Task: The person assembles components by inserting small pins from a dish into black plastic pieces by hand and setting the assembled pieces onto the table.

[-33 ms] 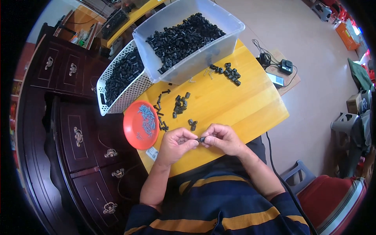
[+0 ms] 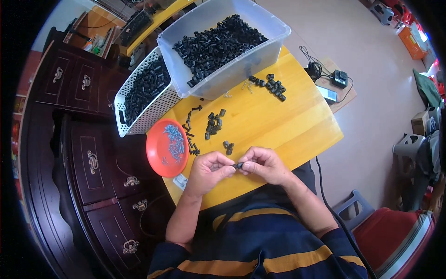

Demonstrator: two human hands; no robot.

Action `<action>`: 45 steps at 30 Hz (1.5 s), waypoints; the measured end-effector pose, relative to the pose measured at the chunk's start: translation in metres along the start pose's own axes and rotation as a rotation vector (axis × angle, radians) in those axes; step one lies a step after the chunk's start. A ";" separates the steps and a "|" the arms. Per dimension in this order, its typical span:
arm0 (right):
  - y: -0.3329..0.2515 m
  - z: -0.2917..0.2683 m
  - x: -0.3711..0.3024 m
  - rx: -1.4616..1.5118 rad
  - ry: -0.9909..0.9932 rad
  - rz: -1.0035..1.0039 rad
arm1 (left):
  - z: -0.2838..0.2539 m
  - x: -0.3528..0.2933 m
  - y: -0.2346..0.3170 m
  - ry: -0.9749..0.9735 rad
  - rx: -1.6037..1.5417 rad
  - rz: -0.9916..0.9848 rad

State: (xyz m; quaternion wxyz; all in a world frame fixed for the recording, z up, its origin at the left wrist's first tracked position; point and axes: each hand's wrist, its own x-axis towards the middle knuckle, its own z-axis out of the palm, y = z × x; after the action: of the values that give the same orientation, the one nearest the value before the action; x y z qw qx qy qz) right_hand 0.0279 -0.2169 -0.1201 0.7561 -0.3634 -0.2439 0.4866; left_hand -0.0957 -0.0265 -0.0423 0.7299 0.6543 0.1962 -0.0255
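Note:
Near the table's front edge, my left hand (image 2: pixel 209 174) and my right hand (image 2: pixel 265 165) meet fingertip to fingertip. Both pinch one small black plastic part (image 2: pixel 239 165) between thumbs and fingers; its finer shape is partly hidden. Just beyond my fingers sits a little group of short black cylinders (image 2: pixel 228 147). Farther off lies a bigger cluster of black cylinders (image 2: pixel 214 124). Thin black stem-like pieces (image 2: pixel 189 135) are strewn beside a red plate (image 2: pixel 155 153), which holds many small silvery-blue screw-like pieces (image 2: pixel 174 142).
A clear plastic bin (image 2: pixel 248 65) of black parts stands at the table's far side. Left of it is a white perforated basket (image 2: pixel 153 115) with more black parts. Black caps (image 2: pixel 276 88) and small springs (image 2: pixel 251 87) lie far right. Dark wooden drawers (image 2: pixel 93 160) border the left.

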 end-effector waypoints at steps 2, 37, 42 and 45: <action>0.001 0.001 0.000 -0.012 0.011 0.007 | 0.001 0.000 0.001 -0.003 0.005 -0.007; -0.009 0.037 -0.008 0.320 0.229 0.004 | 0.049 -0.010 0.028 0.279 1.042 0.749; 0.000 0.048 -0.008 0.355 0.241 -0.004 | 0.041 -0.008 0.020 0.352 1.121 0.828; 0.001 0.055 -0.009 0.364 0.272 0.015 | 0.038 -0.012 0.023 0.341 1.090 0.848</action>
State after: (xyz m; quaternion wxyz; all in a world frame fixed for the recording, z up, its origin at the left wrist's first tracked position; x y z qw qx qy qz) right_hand -0.0160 -0.2082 -0.0877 0.8315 -0.2853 -0.0452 0.4745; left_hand -0.0903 -0.0621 -0.0138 0.2050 0.9411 -0.0045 0.2688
